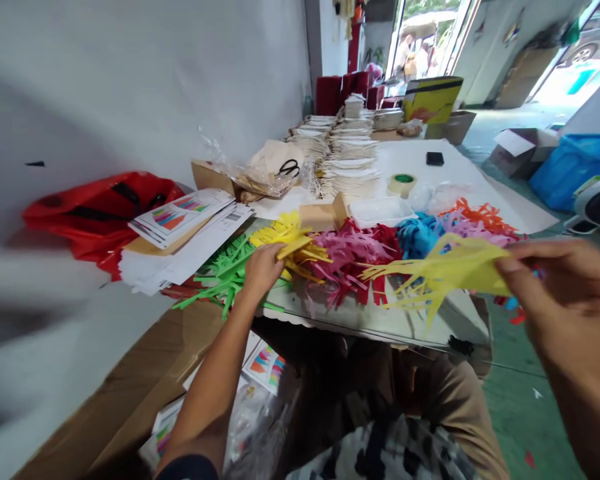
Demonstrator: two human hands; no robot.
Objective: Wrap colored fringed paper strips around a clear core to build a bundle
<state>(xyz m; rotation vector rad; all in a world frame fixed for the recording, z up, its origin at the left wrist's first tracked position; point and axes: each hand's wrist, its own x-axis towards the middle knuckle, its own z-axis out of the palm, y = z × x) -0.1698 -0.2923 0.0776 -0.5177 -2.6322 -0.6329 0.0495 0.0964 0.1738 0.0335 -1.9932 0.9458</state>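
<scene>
My right hand (pixel 565 287) pinches a sheet of yellow fringed tissue paper (pixel 455 267) by its uncut end, its cut strips hanging to the left above the table edge. My left hand (pixel 266 263) is at the pile of yellow fringed tissue paper (pixel 280 230), its fingers closed on some of the yellow strips. Green fringed paper (pixel 233 263) lies under and beside my left wrist. Further right along the table come pink fringed paper (pixel 355 250), dark red, blue fringed paper (pixel 420 233) and orange fringed paper (pixel 480 215).
Behind the fringes are a white plastic tray (pixel 383 212), a tape roll (pixel 401 183), black scissors (pixel 289 168) and a phone (pixel 435 159). Tall stacks of cream bundles (pixel 347 160) stand farther back. At left, printed sheets (pixel 185 217) overlap a red bag (pixel 100 207) by the wall.
</scene>
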